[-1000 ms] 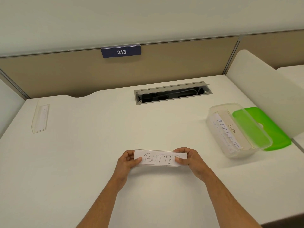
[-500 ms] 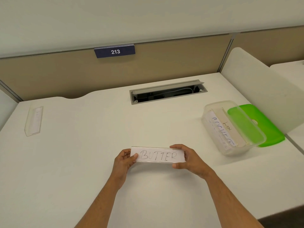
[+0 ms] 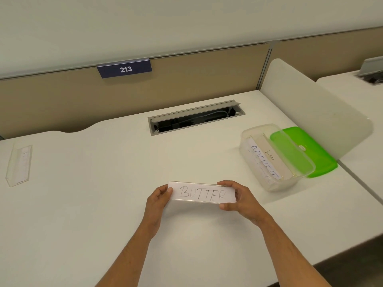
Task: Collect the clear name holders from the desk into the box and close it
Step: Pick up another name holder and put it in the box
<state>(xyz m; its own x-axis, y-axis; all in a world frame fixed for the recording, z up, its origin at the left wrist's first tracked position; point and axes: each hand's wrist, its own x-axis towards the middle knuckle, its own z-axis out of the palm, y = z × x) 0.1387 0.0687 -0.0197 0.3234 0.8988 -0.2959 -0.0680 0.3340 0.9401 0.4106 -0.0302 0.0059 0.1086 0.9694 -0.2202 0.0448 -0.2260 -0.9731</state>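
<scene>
A clear name holder with a white card reading BUTTER [image 3: 202,193] is held just above the white desk [image 3: 103,204]. My left hand [image 3: 158,200] pinches its left end and my right hand [image 3: 238,198] grips its right end. To the right stands an open clear plastic box [image 3: 275,160] with name holders upright inside, and its green lid [image 3: 306,150] lies under and beyond it. Another clear name holder [image 3: 18,164] lies at the desk's far left.
An open grey cable tray [image 3: 195,118] is sunk into the desk at the back. A beige partition carries a blue sign 213 [image 3: 125,68]. A white side divider [image 3: 315,108] stands right of the box. The desk's front edge drops off at lower right.
Both hands have lifted the BUTTER holder off the desk and tilted it upright, carrying it a little to the right. The view has turned right.
</scene>
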